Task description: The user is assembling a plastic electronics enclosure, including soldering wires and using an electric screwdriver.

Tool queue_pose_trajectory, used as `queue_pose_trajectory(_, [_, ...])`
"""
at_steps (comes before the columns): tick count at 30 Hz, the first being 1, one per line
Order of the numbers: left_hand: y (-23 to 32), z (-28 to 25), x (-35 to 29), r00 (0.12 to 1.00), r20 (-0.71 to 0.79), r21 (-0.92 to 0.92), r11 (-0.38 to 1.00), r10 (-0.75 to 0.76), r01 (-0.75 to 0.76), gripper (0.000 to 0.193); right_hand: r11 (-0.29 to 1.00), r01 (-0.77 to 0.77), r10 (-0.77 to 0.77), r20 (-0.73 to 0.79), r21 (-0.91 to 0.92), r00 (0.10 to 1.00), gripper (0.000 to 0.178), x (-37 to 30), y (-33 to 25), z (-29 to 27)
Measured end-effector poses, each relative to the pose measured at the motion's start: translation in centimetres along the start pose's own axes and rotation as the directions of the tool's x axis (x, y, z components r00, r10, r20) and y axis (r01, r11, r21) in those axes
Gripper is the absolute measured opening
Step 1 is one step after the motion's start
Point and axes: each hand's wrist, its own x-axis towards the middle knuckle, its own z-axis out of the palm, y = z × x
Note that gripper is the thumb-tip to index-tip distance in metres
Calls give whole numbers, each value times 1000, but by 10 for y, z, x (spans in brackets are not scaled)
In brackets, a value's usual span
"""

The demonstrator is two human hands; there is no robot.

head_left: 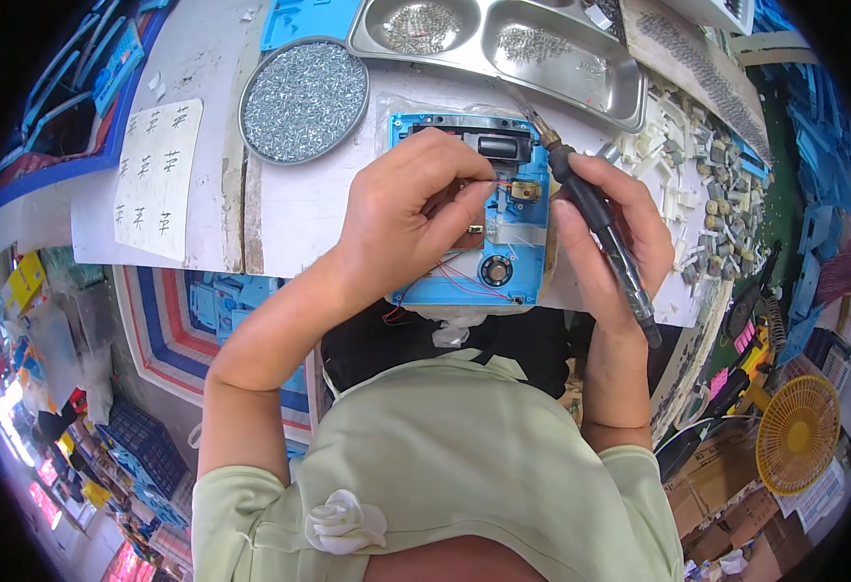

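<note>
In front of me on the table lies a blue plastic casing (532, 238) with its inside facing up. Set into it are a small motor (525, 191), a round speaker (494, 271), and a brown circuit board (471, 236) partly hidden by my left hand. My left hand (401, 199) reaches over the casing, thumb and forefinger pinching a thin red wire (503, 182) beside the motor. My right hand (629, 218) grips the dark handle of a soldering iron (595, 204). Its metal tip points up and away, above the casing's far right corner.
Beyond the casing stand a round dish of screws (304, 102) and a divided steel tray (629, 97) with small metal parts. Loose white and metal pieces (717, 228) cover the table's right side. A marked paper sheet (159, 179) lies left. A yellow fan (797, 436) is at lower right.
</note>
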Motion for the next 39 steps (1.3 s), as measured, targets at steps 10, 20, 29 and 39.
queue_pose_trajectory(10, [-1, 2, -4, 979, -180, 347, 937, 101, -33, 10, 954, 295, -290, 87, -55, 953, 32, -21, -2, -38])
queue_pose_trajectory(20, [-5, 8, -2, 976, -197, 376, 927, 94, -14, 11, 940, 303, -260, 241, -159, 935, 33, -15, -8, -29])
queue_pose_trajectory(29, [-2, 7, -4, 984, -174, 383, 923, 47, 23, 11, 924, 334, -280, 266, -186, 922, 35, -10, -4, -22])
queue_pose_trajectory(39, [-2, 8, -3, 982, -181, 371, 929, 57, 14, 10, 907, 374, -317, 271, -192, 909, 36, -5, -1, -17])
